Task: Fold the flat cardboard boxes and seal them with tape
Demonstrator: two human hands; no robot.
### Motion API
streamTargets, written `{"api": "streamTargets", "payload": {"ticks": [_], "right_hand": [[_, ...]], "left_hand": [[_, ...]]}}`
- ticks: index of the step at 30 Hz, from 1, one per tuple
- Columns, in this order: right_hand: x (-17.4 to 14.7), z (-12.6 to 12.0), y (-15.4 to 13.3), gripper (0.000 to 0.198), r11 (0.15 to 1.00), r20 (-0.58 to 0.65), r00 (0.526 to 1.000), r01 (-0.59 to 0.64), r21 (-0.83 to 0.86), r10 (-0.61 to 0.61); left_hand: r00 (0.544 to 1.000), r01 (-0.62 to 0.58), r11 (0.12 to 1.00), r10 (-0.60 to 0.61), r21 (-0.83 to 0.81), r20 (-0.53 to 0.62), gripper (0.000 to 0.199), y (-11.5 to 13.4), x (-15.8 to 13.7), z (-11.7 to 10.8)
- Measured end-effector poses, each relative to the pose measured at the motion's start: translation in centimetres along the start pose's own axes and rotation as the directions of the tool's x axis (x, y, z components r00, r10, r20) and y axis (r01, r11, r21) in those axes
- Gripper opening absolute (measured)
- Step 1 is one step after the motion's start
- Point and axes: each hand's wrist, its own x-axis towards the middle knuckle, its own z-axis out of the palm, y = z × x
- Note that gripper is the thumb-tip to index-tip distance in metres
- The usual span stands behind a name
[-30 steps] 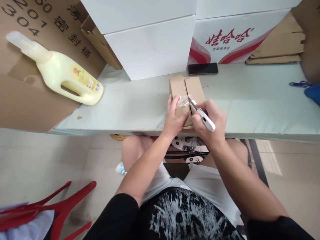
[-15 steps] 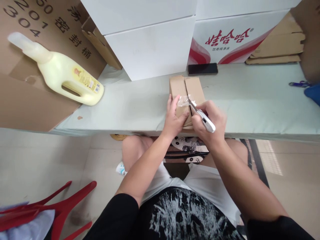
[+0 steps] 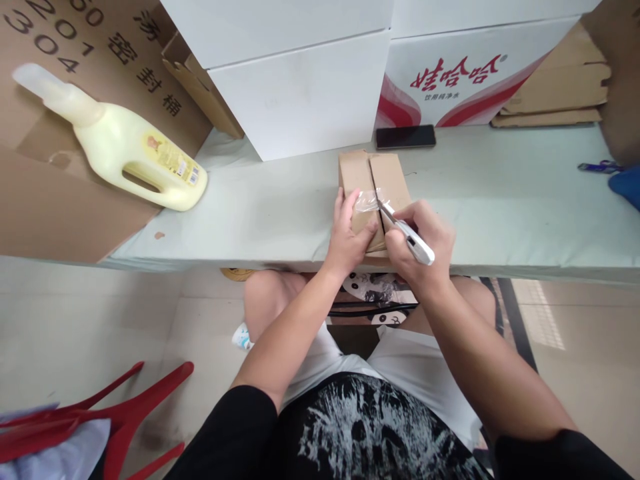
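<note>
A small brown cardboard box (image 3: 390, 175) lies on the cloth-covered table near its front edge. Clear tape (image 3: 369, 200) crosses the seam between its two top flaps. My left hand (image 3: 349, 235) grips the box, its fingers along the left side and the thumb on top. In my right hand (image 3: 425, 240) is a white utility knife (image 3: 416, 244), with the fingers closed round its handle. The blade tip meets the seam at the tape; how deep it goes I cannot tell.
Behind the box stand white cartons (image 3: 310, 100) and a black phone (image 3: 406, 137). A pale yellow bottle (image 3: 115, 140) is at the left by a large brown carton (image 3: 60, 213). Flattened cardboard (image 3: 555, 87) lies back right. A red stool (image 3: 120, 413) is on the floor.
The knife handle has shifted slightly right and down, with my right hand. My left hand and the box hold their places.
</note>
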Motion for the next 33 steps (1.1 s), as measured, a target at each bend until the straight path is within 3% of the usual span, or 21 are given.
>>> {"api": "streamTargets", "payload": {"ticks": [33], "right_hand": [[-0.49,-0.11,0.11,0.004,1.000,-0.034,0.999,0.023,0.001,-0.023]], "left_hand": [[1.000,-0.011,1.000,0.011,0.007,-0.021,0.075,0.00,-0.09,0.05]]}}
